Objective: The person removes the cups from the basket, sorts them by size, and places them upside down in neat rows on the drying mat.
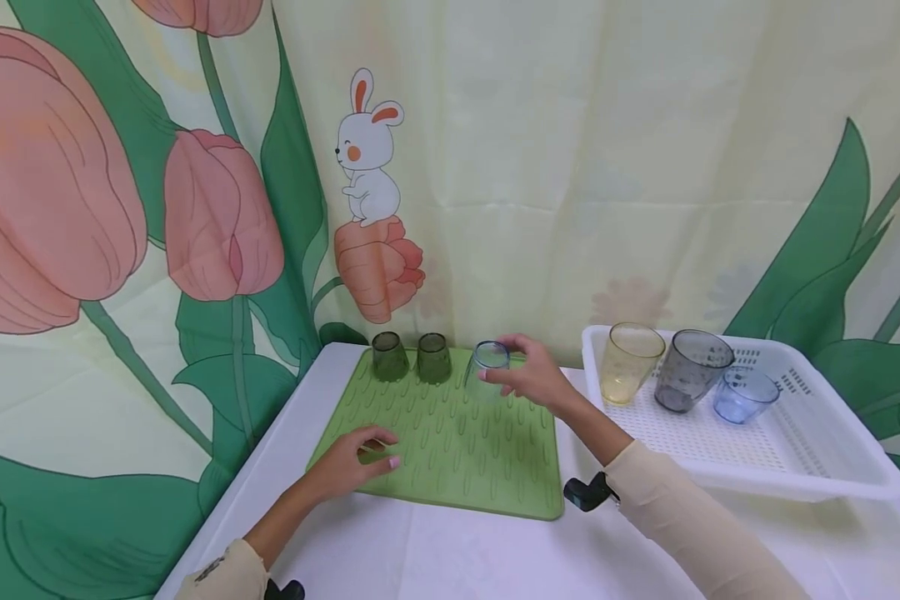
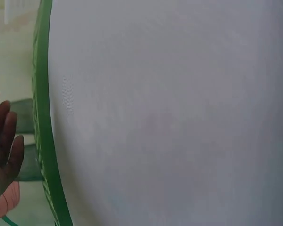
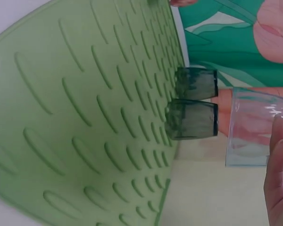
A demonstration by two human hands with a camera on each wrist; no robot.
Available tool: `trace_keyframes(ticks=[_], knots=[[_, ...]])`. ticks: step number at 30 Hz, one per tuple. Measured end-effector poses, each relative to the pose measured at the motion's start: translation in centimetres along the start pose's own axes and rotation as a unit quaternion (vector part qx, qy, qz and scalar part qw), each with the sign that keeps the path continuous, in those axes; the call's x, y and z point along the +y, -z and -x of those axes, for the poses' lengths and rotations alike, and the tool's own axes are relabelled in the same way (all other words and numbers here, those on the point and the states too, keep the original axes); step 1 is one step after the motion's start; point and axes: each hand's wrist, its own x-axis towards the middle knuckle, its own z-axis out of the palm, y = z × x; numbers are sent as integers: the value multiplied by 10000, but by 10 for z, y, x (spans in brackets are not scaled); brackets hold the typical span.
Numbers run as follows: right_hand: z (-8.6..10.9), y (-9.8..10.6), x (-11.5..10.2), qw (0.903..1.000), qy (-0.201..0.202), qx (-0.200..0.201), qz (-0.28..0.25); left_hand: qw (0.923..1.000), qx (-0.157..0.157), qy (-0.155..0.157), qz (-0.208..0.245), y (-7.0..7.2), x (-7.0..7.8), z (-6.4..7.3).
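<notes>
My right hand (image 1: 528, 373) holds a clear glass (image 1: 487, 360) with a bluish ring at its top, thumb and fingers around its side. In the right wrist view this glass (image 3: 254, 129) is apart from the green ridged mat (image 3: 99, 113), held above its surface. Two small dark grey-green glasses (image 1: 390, 358) (image 1: 434, 360) stand side by side at the back of the mat. Over the mat's left front part is my left hand (image 1: 356, 460), fingers relaxed and slightly bent, holding nothing. The left wrist view shows only part of that hand (image 2: 4, 150).
On the right stands a white perforated basket (image 1: 780, 471). It contains a yellowish glass (image 1: 628, 367), a grey glass (image 1: 692, 371) and a low blue glass (image 1: 746, 396). A white cloth (image 1: 450, 554) covers the table, and a printed curtain (image 1: 510, 167) hangs behind it.
</notes>
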Motion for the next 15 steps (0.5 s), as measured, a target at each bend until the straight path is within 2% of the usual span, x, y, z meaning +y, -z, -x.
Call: trace_keyframes(ticks=[7,15], knots=[[-14,-14,2,9996,-210,166,68,9992,142,245,-270,16,-20,9],[-29,-24,18,9988,-294,348,178,9955,255,599,-686,36,-38,22]])
